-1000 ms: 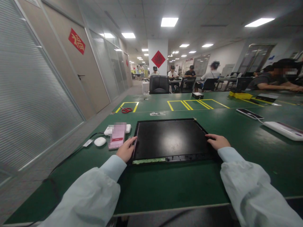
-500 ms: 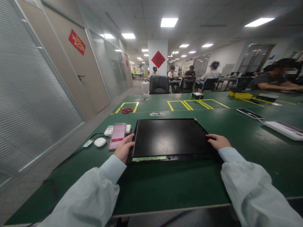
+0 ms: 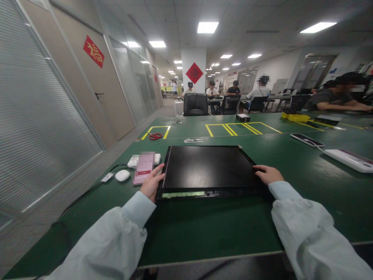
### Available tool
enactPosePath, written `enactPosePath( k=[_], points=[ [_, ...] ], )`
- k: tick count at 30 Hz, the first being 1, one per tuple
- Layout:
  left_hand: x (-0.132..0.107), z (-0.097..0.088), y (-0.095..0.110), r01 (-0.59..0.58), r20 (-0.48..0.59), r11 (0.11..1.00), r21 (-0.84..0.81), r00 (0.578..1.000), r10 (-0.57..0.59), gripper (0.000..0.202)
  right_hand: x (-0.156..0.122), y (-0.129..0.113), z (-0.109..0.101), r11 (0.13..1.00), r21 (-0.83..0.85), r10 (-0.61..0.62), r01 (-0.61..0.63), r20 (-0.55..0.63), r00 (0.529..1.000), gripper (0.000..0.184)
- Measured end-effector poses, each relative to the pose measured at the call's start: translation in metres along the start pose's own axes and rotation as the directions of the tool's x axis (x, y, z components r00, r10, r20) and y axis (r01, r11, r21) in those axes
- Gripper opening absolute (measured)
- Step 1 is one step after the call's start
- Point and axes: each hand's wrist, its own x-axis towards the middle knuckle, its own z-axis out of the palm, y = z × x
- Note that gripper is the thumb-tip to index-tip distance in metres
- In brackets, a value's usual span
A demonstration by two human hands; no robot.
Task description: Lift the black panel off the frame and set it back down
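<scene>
A flat black display panel (image 3: 208, 167) lies in front of me over the green table, its dark glossy face turned up. Along its near edge runs a black strip with a green circuit-board section (image 3: 183, 194). My left hand (image 3: 150, 182) grips the panel's left side, fingertips on the frame. On the opposite side, my right hand (image 3: 269, 175) is closed on the right edge, its index finger along the rim. Both thumbs or lower fingers are partly hidden. A pink-screened phone (image 3: 145, 168) lies just beyond my left hand.
Left on the green table (image 3: 215, 229) are a white earbud case (image 3: 122, 175) and a cable. Farther back lie red-handled scissors (image 3: 155, 136), a small clear packet (image 3: 193, 140) and a black box (image 3: 243, 118). A phone (image 3: 306, 140) and white device (image 3: 348, 160) rest at right. Several people sit beyond.
The panel's near edge has shifted slightly upward in view, and less of the green strip shows. Both hands keep their hold on the sides.
</scene>
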Motion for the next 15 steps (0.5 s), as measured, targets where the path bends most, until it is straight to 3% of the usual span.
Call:
enactPosePath(
  k=[8,15],
  points=[
    [0.0006,-0.0014,-0.0014,-0.016,0.011,1.0,0.009,1.0,0.015,0.072,0.0005,0.0004,0.0004,1.0,0.01,0.003,-0.003,0.004,1.0,0.037],
    [0.0006,-0.0003,-0.0053,-0.047,0.083,0.999,-0.021,0.995,0.049,0.047,0.0008,0.0003,0.0018,1.0,-0.008,0.008,-0.007,0.009,1.0,0.039]
  ],
)
